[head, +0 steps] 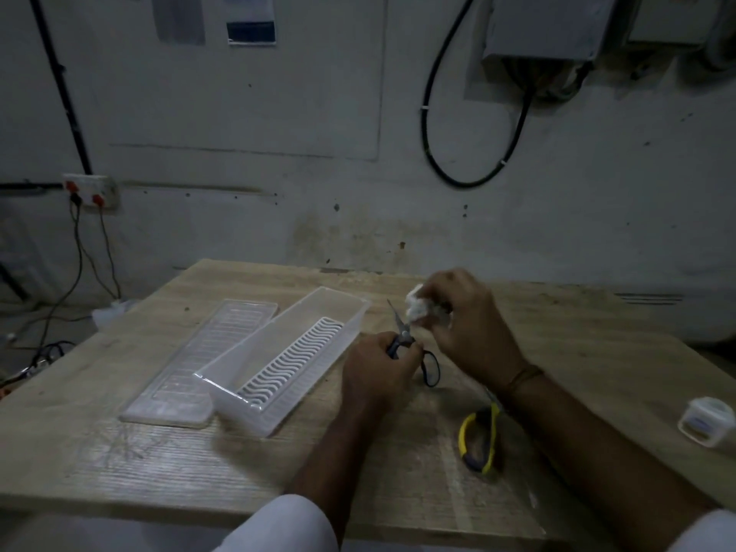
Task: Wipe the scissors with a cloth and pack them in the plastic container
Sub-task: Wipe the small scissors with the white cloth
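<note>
Scissors [402, 332], small, dark-handled and steel-bladed, are gripped at the handles by the left hand [378, 368], blades pointing up and away, one loop hanging free below. The right hand [462, 324] bunches a crumpled white cloth [418, 306] against the blades. Just left of the left hand lies the open, clear plastic container [223, 388] with a wavy white insert, its lid [167, 408] beyond. Yellow-handled pliers [480, 440] lie under the right forearm. Judged risk: the exposed tips could snag the cloth or nick fingers if the wipe slips.
</note>
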Demonstrator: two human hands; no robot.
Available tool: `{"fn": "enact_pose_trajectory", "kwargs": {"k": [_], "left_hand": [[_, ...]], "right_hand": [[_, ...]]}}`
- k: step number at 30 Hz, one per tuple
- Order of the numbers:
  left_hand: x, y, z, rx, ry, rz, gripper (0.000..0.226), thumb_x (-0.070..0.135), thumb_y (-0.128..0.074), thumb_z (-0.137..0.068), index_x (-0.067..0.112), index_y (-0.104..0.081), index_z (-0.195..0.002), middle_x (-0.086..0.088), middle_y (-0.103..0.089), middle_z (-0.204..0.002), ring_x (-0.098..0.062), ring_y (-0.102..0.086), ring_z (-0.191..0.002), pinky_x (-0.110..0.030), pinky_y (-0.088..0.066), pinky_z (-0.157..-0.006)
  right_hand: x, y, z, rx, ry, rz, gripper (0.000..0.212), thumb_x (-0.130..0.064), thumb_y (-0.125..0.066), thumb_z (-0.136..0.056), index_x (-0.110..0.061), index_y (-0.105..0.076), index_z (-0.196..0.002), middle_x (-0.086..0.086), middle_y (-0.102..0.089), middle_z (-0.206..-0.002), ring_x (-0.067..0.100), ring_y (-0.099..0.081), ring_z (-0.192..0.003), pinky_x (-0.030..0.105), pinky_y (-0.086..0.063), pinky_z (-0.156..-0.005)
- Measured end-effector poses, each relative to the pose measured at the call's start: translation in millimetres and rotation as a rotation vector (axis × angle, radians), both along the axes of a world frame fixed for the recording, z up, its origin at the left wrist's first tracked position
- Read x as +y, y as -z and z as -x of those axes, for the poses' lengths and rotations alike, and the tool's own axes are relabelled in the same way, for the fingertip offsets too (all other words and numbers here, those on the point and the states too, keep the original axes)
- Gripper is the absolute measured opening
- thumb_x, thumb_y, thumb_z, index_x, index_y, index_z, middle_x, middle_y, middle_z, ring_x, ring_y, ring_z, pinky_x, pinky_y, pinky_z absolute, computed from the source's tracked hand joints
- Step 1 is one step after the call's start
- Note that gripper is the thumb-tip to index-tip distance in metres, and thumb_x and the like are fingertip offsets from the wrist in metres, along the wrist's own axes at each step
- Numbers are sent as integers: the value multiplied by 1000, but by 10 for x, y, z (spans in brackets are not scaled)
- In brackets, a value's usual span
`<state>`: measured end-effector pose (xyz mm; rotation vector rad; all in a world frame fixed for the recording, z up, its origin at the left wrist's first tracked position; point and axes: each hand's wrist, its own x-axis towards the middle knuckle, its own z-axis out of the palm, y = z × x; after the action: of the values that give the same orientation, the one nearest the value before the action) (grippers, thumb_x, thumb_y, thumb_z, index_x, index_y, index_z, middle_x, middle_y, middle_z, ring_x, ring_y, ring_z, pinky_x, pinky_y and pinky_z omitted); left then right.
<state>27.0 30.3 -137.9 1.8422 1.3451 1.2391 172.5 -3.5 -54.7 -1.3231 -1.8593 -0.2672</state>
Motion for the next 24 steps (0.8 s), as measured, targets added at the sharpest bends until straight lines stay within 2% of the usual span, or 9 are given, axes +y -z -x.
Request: {"fn": "enact_pose_trajectory", "kwargs": {"k": [3, 6, 8, 10, 16, 20, 24], "left_hand": [[23, -5, 29, 50, 9, 10, 23, 40, -77, -87, 28, -65, -71, 9, -57, -56, 1, -54, -52, -26, -38, -51], [49, -11, 50, 79, 18, 26, 13, 32, -78, -84, 24, -72, -76, 4, -66, -64, -14, -66, -64, -31, -48, -59], [49, -17, 51, 101, 25, 35, 13, 32, -78, -85, 20, -76, -81, 0, -72, -73, -20, -71, -72, -38, -56, -65], [56, -16, 47, 123, 14, 55, 16, 35, -79, -87, 19, -76, -84, -1, -75, -78, -21, -72, -75, -38, -57, -68], [75, -2, 43, 130, -14, 64, 19, 38, -78, -86, 24, -71, -77, 1, -72, -73, -17, -71, -70, -34, -55, -64], [94, 6, 31, 141, -24, 58, 20, 40, -77, -85, 21, -75, -80, 0, -73, -74, -17, -69, -68, -33, -52, -61], [100, 12, 12, 163, -41, 50, 24, 46, -75, -86, 23, -74, -79, 5, -69, -70, -12, -65, -64, -31, -53, -62]], "right_hand": [[-7, 154, 131, -173, -72, 72, 29, -3, -76, -76, -18, -71, -100, 0, -63, -104, 17, -55, -99, 32, -52, -79], [30, 187, 202, -299, -54, 52, 25, -2, -78, -75, -14, -77, -97, 6, -70, -99, 26, -58, -95, 37, -53, -70], [70, 165, 243, -349, -30, 74, 21, -5, -80, -77, -15, -78, -95, 6, -71, -95, 26, -59, -92, 37, -54, -67], [108, 122, 271, -359, -8, 115, 21, -6, -79, -78, -15, -79, -97, 6, -72, -97, 25, -58, -96, 40, -55, -70], [208, -13, 305, -348, 8, 223, 21, -4, -76, -83, -14, -80, -102, 7, -72, -100, 25, -56, -101, 37, -53, -77], [308, -40, 269, -314, 10, 242, 23, -2, -80, -79, -16, -82, -98, 5, -76, -96, 23, -60, -95, 36, -56, -78], [410, -62, 230, -238, 9, 276, 28, 3, -82, -76, -17, -83, -96, 5, -78, -94, 15, -63, -84, 26, -50, -73]]}}
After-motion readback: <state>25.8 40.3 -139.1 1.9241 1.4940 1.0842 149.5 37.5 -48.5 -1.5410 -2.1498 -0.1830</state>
